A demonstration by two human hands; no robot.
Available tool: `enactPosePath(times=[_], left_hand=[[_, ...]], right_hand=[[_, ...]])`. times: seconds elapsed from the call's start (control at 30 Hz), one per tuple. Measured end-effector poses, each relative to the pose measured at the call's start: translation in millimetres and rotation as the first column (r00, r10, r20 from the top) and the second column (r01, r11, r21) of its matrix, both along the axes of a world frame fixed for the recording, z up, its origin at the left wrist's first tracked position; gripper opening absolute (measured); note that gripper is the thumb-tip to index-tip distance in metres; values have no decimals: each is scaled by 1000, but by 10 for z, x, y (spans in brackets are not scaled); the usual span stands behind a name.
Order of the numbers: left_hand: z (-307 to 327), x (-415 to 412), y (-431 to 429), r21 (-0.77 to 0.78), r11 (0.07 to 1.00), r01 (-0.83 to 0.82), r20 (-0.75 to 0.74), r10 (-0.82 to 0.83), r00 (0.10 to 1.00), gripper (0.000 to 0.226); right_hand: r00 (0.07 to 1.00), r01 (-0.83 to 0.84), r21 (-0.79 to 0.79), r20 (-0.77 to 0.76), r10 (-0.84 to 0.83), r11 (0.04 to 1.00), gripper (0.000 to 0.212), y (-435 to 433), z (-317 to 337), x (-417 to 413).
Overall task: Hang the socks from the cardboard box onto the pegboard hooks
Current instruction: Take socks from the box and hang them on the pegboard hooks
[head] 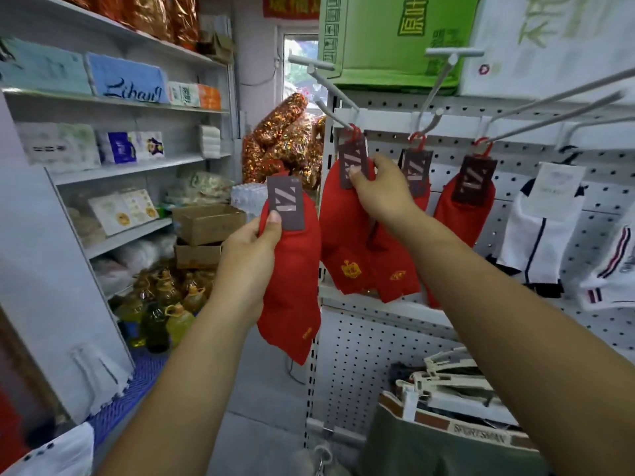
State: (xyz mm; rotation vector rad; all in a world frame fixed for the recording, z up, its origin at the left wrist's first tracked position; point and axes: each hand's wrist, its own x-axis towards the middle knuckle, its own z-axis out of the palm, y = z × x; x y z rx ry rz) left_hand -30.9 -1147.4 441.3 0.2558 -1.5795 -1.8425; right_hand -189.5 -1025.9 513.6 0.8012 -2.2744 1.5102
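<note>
Gripping loose sock [292, 269] in left hand [247, 249], thumb pressed on it, held left of pegboard [536, 166] | right hand [383, 192] pinches tag [354, 163] of hung sock [343, 235] on leftmost hook [335, 115] | more red pairs [464, 214] hang to its right.

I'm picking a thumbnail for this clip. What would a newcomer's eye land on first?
Bright red dominates: the left hand grips one loose sock pair in mid-air left of the pegboard, while the right hand pinches the dark tag of a hung pair on the leftmost hook. A green carton sits above the pegboard.
</note>
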Motion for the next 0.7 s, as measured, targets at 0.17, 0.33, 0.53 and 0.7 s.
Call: enactPosePath(times=[0.17,0.33,0.53,0.7], left_hand=[[24,-21,-67,32,998,49,12,-49,999,20],[95,-45,-24,78,989,125,-4,-125,992,21],[57,-199,363,38,947,319,3,-319,948,23],[60,-349,819,-36,880,474,-1,-474,881,22]], right_hand=[[987,-42,-88,152,55,995,25,98,-49,16],[988,13,-98,153,3,995,31,292,-211,209],[971,-70,-218,208,116,973,40,752,-462,820],[984,-72,-309,131,117,948,19,1159,-419,943]])
